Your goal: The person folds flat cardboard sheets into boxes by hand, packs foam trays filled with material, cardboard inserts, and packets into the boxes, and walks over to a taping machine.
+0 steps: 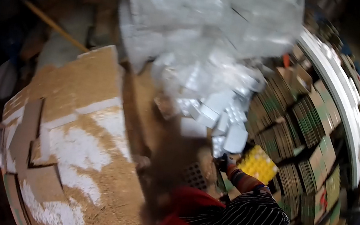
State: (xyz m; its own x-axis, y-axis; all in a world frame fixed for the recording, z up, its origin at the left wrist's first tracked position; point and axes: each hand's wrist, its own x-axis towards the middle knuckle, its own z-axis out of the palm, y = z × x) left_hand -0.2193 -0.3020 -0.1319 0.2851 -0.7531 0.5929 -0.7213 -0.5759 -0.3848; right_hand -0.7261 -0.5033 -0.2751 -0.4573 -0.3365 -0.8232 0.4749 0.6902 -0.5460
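Note:
My right hand [225, 161], in a dark glove below a striped knit cuff, reaches down by the lower end of a pile of white cartons [235, 138]. Blur and shadow hide its fingers, so whether it grips anything does not show. Just above it lies a pale, bumpy tray-like piece [218, 145], close to or touching the glove. To its right is a yellow tray [258, 164] with a knobbly, egg-tray-like surface. A dark panel with rows of round holes [196, 176] lies to its left. My left hand is out of view.
Clear plastic wrap [213, 15] covers a large white stack at the top. Bundles of flattened cardboard [303, 114] fill the right side, beside a long white curved edge [347, 100]. At left stands a surface strewn with sawdust-like material [88, 71], with cardboard pieces [44, 181] and a wooden pole [55, 26].

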